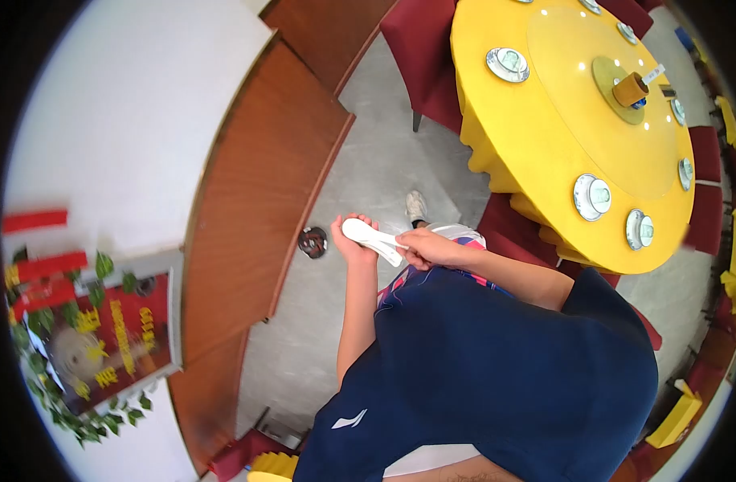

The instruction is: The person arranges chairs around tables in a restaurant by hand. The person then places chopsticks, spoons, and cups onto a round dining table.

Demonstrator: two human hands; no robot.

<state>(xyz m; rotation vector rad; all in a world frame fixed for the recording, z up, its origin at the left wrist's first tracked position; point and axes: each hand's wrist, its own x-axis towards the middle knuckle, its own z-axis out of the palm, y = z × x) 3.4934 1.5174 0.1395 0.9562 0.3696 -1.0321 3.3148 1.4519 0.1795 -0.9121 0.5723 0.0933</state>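
In the head view, white soup spoons [364,233] are held in front of my body, over the floor. They look like a small stack, with one rounded bowl on top; I cannot tell how many. My left hand [351,238] is curled beneath and around the bowl end, its fingertips showing past the far side. My right hand [426,247] is closed at the handle end, fingers bent around it. A second white handle [390,255] slants down between the two hands. Part of each grip is hidden by the spoons and fingers.
At upper right stands a round table with a yellow cloth [504,153], set with plates and bowls [592,197]. Dark red chairs [420,48] surround it. On my left run a wooden panel [255,169] and a white wall [135,96]. A dark round object [312,242] lies on the floor.
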